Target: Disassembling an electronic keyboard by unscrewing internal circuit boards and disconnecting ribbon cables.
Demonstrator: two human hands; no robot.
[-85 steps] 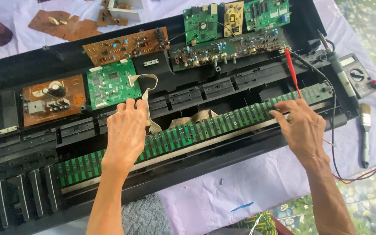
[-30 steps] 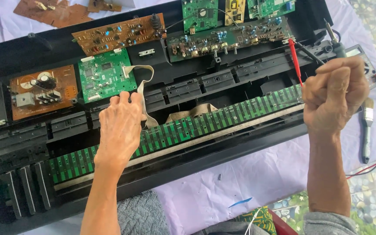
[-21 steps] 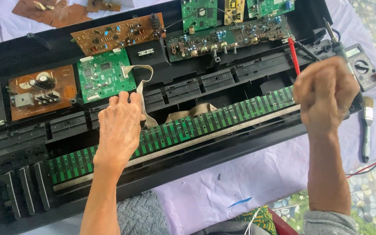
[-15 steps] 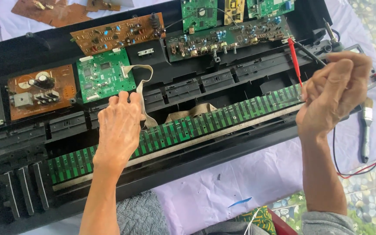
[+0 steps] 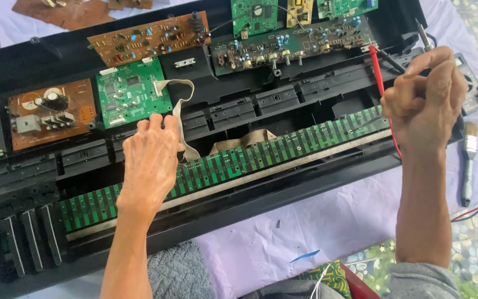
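1. Left hand (image 5: 149, 160): laid flat, fingers extended, grasping nothing, palm resting on the long green contact board (image 5: 283, 149) at centre left of the frame. No shift was noted against the earlier views; the board was kept pressed in place.

2. Right hand (image 5: 424, 99): found at the upper right of the frame, raised off the board, fingers pinched together. In the oldest view it had lain flat on the board's right end; later it had been lifted and clenched. What was pinched could not be told; it may have been something very small, or the black probe (image 5: 422, 34) whose tip showed just above the fingers.

3. Red probe (image 5: 382, 94): lying slantwise across the board's right end, just left of the right hand, untouched.

4. Case (image 5: 305, 188): black, open, spanning the frame diagonally; the contact board was seated along its lower edge.

5. Ribbon cable (image 5: 178, 105): grey, looped from the square green board (image 5: 131, 94) at upper left down beside the left fingers.

6. Brush (image 5: 467, 160): lying on the cloth (image 5: 305, 232) at right edge, well apart from both hands.

7. Judgement: the work was read as having passed from steadying the board with two hands to a one-handed hold, the right hand freed for fine handling.
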